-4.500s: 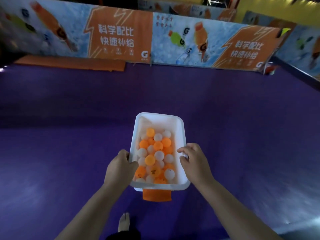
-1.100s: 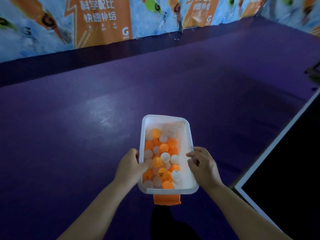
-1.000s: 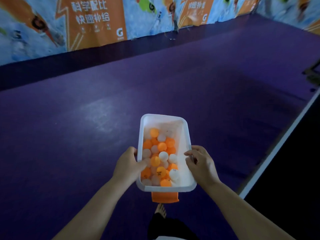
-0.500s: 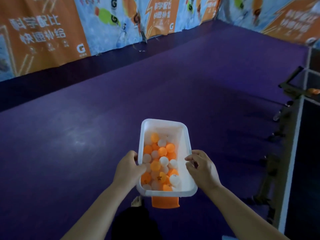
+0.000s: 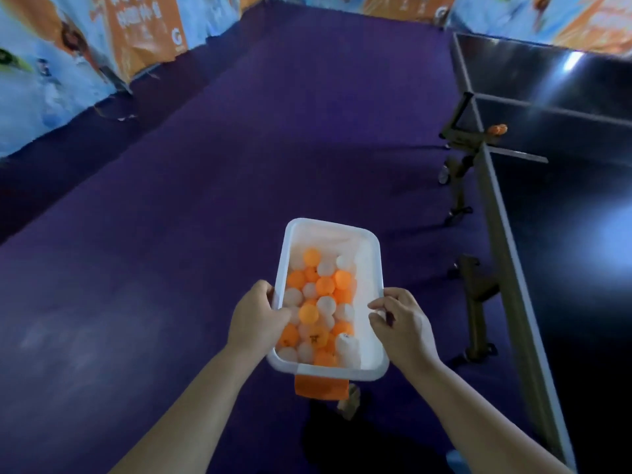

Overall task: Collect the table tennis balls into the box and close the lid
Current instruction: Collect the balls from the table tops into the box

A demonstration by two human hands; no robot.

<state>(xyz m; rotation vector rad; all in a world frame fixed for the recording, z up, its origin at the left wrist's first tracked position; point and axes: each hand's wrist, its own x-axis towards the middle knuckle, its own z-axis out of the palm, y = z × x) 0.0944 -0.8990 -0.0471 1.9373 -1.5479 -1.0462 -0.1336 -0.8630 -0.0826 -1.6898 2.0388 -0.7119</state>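
Over the purple floor (image 5: 171, 234), left hand (image 5: 254, 319) and right hand (image 5: 400, 323) clamp the rims of the white box (image 5: 328, 224) of table tennis balls (image 5: 323, 285). A table tennis table (image 5: 564, 217) has swung into view at right. Lidding there seems next.

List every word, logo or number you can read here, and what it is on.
"G": white, on the orange banner at left.
"G": on the far banner, faint.
Characters at the top of the orange banner: too blurred to read.
Dark print on an orange ball in the box: too small to read.
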